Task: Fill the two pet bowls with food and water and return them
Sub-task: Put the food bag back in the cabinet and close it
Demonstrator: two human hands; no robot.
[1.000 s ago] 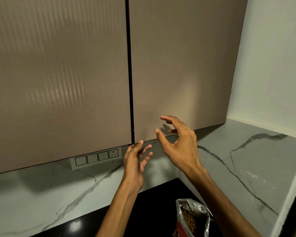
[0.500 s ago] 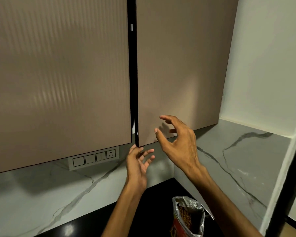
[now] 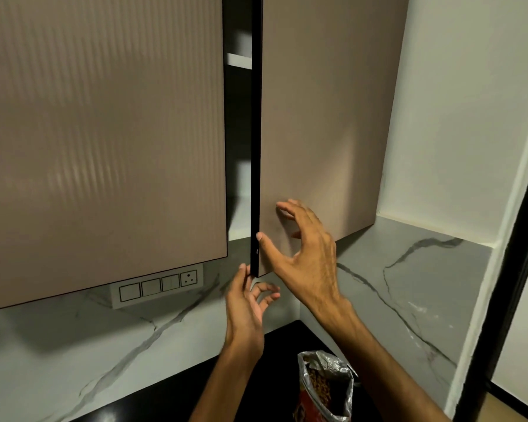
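An open pet food bag [image 3: 325, 388] with brown kibble inside stands on the black counter [image 3: 281, 345] at the bottom. Neither pet bowl is in view. My left hand [image 3: 246, 309] reaches up to the lower corner of the right cabinet door [image 3: 320, 123], thumb against its dark edge and fingers curled under it. My right hand [image 3: 305, 257] is spread beside the door's face with its thumb tip at the door edge, holding nothing. The door stands ajar, and a dark gap shows white shelves [image 3: 240, 60] inside.
The left cabinet door [image 3: 104, 132] is closed. A switch and socket panel [image 3: 157, 286] sits under it on the marble backsplash [image 3: 73, 345]. A marble side wall [image 3: 409, 284] and a white wall [image 3: 454, 117] close in the right. A dark frame [image 3: 512, 284] runs along the far right.
The right cabinet door has swung from closed to ajar, widening the gap beside it. My left hand stayed at its lower corner and my right hand moved closer to the door's edge.
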